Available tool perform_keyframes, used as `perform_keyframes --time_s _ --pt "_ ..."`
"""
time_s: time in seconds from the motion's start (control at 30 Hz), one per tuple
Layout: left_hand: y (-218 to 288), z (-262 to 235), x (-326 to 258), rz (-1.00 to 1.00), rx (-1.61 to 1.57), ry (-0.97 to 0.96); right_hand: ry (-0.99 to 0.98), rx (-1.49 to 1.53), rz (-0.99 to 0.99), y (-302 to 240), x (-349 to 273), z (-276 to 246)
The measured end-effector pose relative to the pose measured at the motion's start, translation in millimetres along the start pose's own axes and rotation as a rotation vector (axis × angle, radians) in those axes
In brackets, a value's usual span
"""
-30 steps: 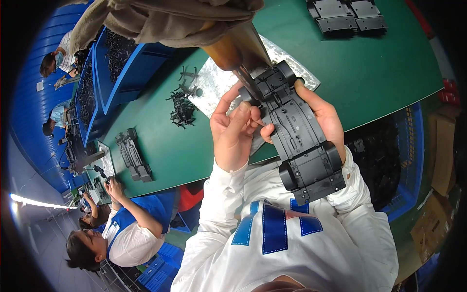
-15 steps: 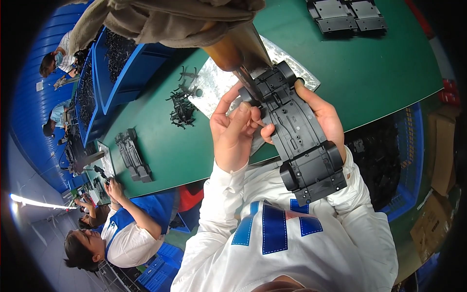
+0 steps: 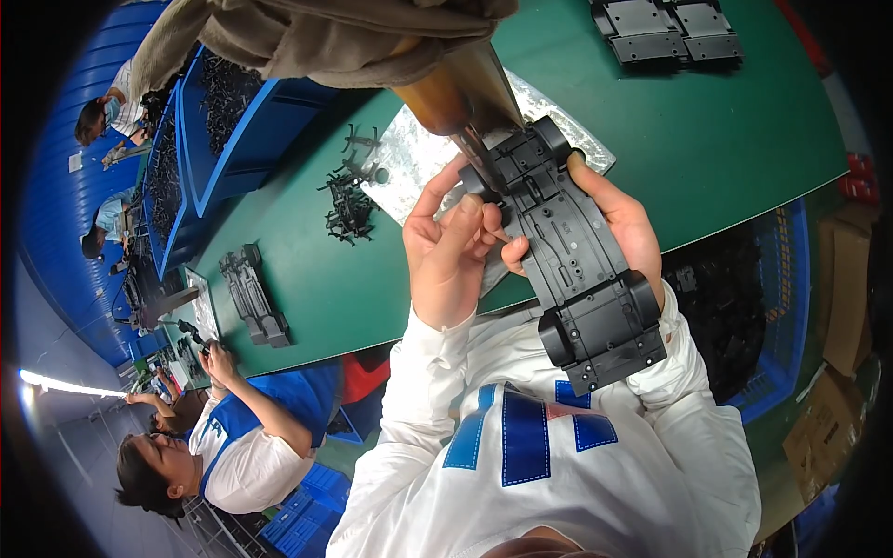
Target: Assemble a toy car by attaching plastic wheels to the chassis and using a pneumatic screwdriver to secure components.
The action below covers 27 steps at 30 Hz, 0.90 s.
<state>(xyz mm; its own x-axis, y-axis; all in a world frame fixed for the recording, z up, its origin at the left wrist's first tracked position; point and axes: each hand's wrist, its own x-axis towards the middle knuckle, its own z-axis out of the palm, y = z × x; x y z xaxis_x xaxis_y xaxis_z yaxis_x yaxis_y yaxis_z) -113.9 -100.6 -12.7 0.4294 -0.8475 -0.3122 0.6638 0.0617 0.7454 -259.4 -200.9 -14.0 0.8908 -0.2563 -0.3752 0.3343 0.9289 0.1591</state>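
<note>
right palm (image 3: pixel 642 232) behind black chassis (image 3: pixel 577 270)

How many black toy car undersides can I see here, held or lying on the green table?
Held in the hands: 1, the black chassis, right hand under it, left hand beside it.
Lying at the table's far edge: 2, chassis pair.
Lying at the table's left: 1, lone chassis.
Total: 4.

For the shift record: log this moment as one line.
left hand: fingertips on chassis front | right hand: shut on black toy-car chassis | hanging tool: tip at chassis front | below: green table
</note>
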Motion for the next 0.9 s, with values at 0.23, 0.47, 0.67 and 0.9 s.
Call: perform_keyframes --time_s 0.23,0.47,0.67,0.9 --pt "-0.7 -0.6 -0.1 0.002 -0.015 0.006 -0.009 0.034 0.021 -1.3 0.8 -1.2" --pt "0.0 -0.8 -0.5 -0.004 -0.013 0.012 -0.026 0.009 0.031 -1.2 0.5 -1.9" --pt "-0.2 -1.8 0.2 0.002 -0.013 0.006 -0.026 0.018 0.039 -1.8 0.8 -2.5" --pt "0.2 1.1 -0.5 0.001 -0.034 0.016 0.002 0.036 0.018 0.0 0.0 1.9"
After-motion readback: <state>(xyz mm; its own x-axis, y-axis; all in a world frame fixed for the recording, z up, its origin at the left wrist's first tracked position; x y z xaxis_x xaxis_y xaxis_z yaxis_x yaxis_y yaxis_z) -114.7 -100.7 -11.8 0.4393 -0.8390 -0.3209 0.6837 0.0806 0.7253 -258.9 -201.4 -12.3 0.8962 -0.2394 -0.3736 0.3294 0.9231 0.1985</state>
